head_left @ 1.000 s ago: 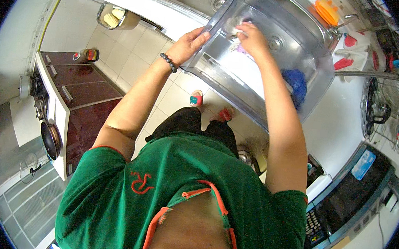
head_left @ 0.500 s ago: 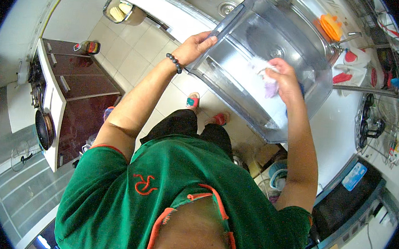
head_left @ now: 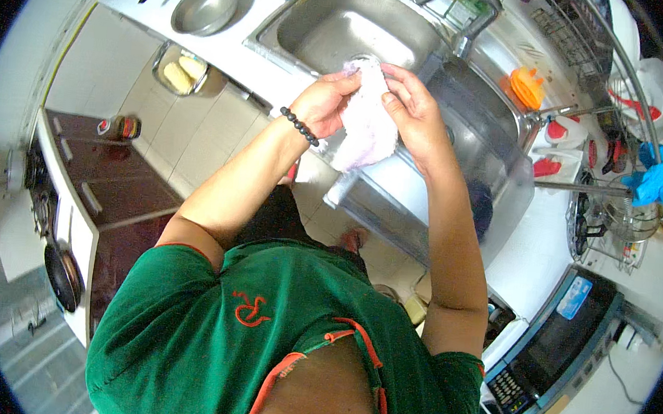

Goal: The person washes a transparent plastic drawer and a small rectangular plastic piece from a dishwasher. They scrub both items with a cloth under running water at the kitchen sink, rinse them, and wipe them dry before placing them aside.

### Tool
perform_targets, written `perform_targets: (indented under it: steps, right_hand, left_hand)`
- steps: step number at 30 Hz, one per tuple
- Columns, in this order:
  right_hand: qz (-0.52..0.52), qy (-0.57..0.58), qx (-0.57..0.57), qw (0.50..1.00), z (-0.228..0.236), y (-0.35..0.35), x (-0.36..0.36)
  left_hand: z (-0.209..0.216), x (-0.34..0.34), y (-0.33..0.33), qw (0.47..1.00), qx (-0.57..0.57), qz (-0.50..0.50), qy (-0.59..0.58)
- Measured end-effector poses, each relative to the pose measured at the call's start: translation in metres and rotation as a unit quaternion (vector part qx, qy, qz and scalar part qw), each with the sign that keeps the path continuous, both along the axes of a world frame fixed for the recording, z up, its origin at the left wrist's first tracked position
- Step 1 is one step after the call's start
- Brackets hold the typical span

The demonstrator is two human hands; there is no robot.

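Over steel sink [head_left: 339,30], both hands, left hand [head_left: 323,102], right hand [head_left: 411,107], gripping pink cloth [head_left: 367,119]

A soft, fluffy cloth [head_left: 366,123], a shiny metal sink [head_left: 339,30], and a clear glossy plastic bin [head_left: 460,179].

White counter [head_left: 258,51] around steel sink [head_left: 347,31]. Steel bowl [head_left: 206,5] on it left of sink. Microwave [head_left: 564,338] at right end, dish rack [head_left: 623,209] beyond. Clear plastic bin [head_left: 469,164] rests on counter edge by sink.
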State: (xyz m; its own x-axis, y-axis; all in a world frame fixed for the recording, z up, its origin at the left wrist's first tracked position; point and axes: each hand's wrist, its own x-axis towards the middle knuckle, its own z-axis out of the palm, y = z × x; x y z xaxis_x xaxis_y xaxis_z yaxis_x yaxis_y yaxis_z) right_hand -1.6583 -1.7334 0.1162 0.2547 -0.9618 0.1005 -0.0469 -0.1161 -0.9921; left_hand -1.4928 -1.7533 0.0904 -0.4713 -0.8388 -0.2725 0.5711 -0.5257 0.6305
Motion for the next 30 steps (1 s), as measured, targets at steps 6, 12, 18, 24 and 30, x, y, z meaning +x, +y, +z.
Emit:
perform_targets:
  steps: [6,12,18,24,30]
  right_hand:
    - [-0.222,0.375,-0.103,0.894,-0.022,-0.104,-0.034]
    - [-0.169,0.556,0.079,0.810,-0.051,-0.199,-0.057]
    - [-0.108,0.545,0.176,0.813,-0.062,-0.208,-0.068]
    - [-0.087,0.496,0.199,0.841,-0.048,-0.197,-0.068]
    - [-0.076,0.533,0.110,0.835,-0.060,-0.195,-0.073]
  left_hand:
    - [-0.026,0.059,-0.106,0.997,0.049,0.052,0.008]
    - [-0.103,0.057,-0.189,0.990,0.059,-0.013,-0.129]
    - [-0.097,0.048,-0.215,0.980,0.080,-0.076,-0.166]
    - [-0.097,0.019,-0.227,0.953,0.039,-0.141,-0.267]
    - [-0.102,-0.021,-0.236,0.931,-0.031,-0.133,-0.339]
